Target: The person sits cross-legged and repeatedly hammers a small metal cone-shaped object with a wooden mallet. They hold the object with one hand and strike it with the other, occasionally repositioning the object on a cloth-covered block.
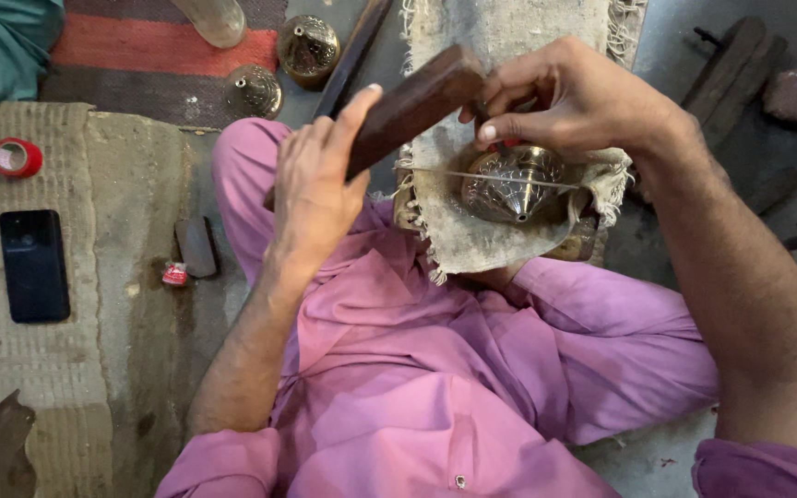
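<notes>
Gripping wooden block (pixel 408 111), slanting up-right (over engraved cone (pixel 512 183))

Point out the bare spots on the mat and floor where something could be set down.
Free: mat between phone and dark block; mat below phone. Crowded: the cloth under the brass piece, where left hand grips the wooden block and right hand holds a tool.

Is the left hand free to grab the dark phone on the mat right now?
Probably not: the left hand is wrapped around the wooden block. The phone lies uncovered on the mat, nothing over it.
</notes>
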Available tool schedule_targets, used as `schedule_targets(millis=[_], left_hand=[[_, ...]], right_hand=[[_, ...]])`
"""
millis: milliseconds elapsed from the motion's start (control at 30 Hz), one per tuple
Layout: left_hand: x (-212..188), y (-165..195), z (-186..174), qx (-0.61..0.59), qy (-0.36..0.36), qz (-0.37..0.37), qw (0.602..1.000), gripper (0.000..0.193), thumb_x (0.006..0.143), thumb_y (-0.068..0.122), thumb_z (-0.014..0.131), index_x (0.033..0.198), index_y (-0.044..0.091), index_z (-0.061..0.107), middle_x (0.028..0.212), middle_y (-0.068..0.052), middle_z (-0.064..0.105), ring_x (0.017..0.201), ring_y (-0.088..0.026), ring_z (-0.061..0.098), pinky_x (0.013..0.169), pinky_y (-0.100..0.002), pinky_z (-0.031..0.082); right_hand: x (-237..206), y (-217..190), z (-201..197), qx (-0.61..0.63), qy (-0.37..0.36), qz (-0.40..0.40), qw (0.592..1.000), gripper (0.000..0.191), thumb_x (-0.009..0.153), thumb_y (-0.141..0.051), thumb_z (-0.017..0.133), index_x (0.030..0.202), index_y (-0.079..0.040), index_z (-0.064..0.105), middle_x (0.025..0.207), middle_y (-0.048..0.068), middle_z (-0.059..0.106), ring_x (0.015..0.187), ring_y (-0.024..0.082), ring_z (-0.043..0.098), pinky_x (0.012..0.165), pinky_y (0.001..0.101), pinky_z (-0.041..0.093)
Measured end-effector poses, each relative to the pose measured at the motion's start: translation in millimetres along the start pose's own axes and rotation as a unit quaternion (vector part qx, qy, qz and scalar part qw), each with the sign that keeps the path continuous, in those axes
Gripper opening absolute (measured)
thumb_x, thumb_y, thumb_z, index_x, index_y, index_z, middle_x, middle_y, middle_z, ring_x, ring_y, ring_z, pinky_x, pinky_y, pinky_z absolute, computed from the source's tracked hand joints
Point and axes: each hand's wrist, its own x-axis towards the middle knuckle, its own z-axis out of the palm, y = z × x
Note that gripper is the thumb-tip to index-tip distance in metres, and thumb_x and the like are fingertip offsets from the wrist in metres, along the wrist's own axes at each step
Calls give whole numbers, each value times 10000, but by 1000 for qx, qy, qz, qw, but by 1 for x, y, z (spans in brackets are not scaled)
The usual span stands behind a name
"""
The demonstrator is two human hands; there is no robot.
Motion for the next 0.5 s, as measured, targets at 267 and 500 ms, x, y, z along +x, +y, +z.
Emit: schedule_targets(millis=[267,500], left_hand=[[4,-4,7,-105,97,101,984,926,859,-32,824,1605,242,348,1346,-151,609,1245,-352,627,1108,-453,511],[4,-7,2,-102,93,96,986,916,828,-40,828,1589,208,381,1387,-122,644,1215,-314,659,1096,-424,514]], right_hand=[[1,4,-4,-1,-14,-1,1000,254,907,-126,774,1138,-28,735,972,40,790,896,103,759,820,266,630],[2,8,-5,4,-24,-10,1000,222,923,-134,764,1116,-25,746,985,56,796,898,112,752,835,281,621]])
